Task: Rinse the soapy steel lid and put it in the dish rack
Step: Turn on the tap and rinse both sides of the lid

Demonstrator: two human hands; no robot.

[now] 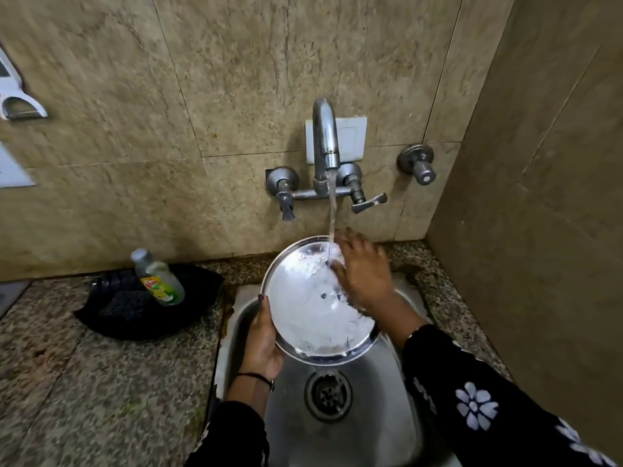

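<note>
The round steel lid (pixel 303 298) is tilted over the sink, its inner face up and covered with white foam. My left hand (pixel 263 338) grips its lower left rim. My right hand (pixel 364 274) lies flat on the lid's upper right part, fingers spread, under the stream of water (pixel 332 214) that runs from the tap (pixel 325 136). No dish rack is in view.
The steel sink (pixel 371 399) with its drain (pixel 328 396) lies below the lid. A dish soap bottle (pixel 158 278) lies in a black tray (pixel 195 318) on the granite counter (pixel 84 382) at left. Tiled walls close the back and right. A spare valve (pixel 416 163) sticks out right of the tap.
</note>
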